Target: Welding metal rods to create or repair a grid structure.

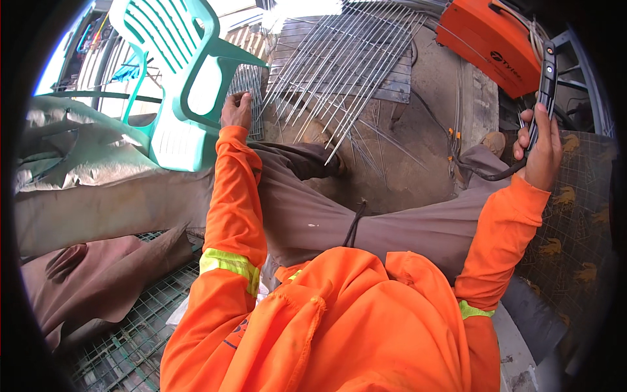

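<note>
My right hand (541, 147), at the far right, is closed round a black welding electrode holder (547, 81) that stands nearly upright. Its thick black cable (499, 175) leaves below the hand and curves left over my knee. Thin rod ends show beside those fingers. Over on the left, my left hand (236, 111) has its fingers curled in next to the mint-green plastic chair (176, 140); what they hold, if anything, is hidden. Just beyond the left hand lies a bundle of thin metal bars (248, 81). Brown-grey cloth (405, 242) covers my spread legs.
An orange welding machine (486, 46) stands at the upper right. Many thin metal rods (346, 59) lie crossed over a dark slatted board (392, 88). Orange-tipped tools (452, 147) lie on the floor by my knee. Leather-like cloth (117, 202) and green wire mesh (130, 346) are at left.
</note>
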A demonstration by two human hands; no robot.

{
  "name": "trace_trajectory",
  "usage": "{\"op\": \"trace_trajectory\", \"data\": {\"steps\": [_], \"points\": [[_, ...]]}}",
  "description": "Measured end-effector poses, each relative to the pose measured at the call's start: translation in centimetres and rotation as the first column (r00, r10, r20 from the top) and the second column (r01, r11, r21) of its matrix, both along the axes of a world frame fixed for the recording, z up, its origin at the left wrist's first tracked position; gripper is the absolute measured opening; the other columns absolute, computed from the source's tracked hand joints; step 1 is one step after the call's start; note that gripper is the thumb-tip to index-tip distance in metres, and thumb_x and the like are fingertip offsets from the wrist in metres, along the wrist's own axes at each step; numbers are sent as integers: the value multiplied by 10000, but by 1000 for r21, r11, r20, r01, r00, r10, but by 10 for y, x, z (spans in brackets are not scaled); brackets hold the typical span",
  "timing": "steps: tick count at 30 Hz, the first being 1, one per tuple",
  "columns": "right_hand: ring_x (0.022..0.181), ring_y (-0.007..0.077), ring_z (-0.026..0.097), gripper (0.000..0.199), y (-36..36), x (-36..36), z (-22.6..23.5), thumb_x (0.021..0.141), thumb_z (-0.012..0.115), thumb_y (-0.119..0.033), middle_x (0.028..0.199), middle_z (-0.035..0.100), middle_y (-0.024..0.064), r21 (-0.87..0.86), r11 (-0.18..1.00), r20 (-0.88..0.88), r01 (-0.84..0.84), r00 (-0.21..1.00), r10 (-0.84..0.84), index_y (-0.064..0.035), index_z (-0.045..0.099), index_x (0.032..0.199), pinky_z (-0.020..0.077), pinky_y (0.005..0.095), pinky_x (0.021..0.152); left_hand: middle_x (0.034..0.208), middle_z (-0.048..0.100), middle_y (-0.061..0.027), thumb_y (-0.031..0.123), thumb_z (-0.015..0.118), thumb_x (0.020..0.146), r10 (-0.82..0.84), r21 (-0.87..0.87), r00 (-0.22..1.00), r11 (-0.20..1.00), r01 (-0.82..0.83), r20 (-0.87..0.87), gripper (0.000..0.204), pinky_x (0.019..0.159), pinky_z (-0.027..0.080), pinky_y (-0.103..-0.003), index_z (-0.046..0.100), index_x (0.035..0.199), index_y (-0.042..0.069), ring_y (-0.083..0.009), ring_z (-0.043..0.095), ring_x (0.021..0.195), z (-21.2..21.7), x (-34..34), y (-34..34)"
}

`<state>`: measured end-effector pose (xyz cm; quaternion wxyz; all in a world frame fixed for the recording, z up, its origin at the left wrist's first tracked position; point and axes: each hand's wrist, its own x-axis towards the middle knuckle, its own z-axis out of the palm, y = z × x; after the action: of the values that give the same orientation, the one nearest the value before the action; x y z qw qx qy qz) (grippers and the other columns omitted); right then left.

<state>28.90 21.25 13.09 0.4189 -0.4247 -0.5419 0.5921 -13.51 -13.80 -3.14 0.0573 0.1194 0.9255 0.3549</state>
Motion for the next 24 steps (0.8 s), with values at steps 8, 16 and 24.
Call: {"op": "trace_trajectory", "data": {"steps": [8, 16, 24], "points": [[568, 53, 477, 266, -1, 4, -3, 965, 665, -289, 881, 616, 34, 14, 998, 21, 54, 998, -55, -42, 618, 1051, 365, 209, 409, 972, 732, -97, 349, 602, 983, -231, 123, 908, 972, 200, 350, 440, 749, 543, -300, 620, 1257, 6, -179, 706, 848, -34, -1, 12], [569, 55, 477, 279, -3, 0, -2, 962, 663, -290, 885, 619, 38, 25, 998, 41, 58, 997, -59, -33, 620, 1062, 364, 216, 417, 948, 724, -104, 381, 619, 971, -302, -138, 889, 920, 366, 345, 400, 755, 518, -320, 694, 1112, 14, -177, 678, 859, -15, 13, 9], [566, 54, 472, 277, -8, -2, 4, 962, 663, -291, 889, 613, 37, 38, 998, 45, 51, 998, -53, -31, 616, 1048, 362, 218, 416, 838, 715, -93, 364, 607, 970, -331, -168, 898, 906, 388, 289, 363, 738, 518, -317, 695, 1048, 21, -180, 679, 778, -19, 46, 3]]}}
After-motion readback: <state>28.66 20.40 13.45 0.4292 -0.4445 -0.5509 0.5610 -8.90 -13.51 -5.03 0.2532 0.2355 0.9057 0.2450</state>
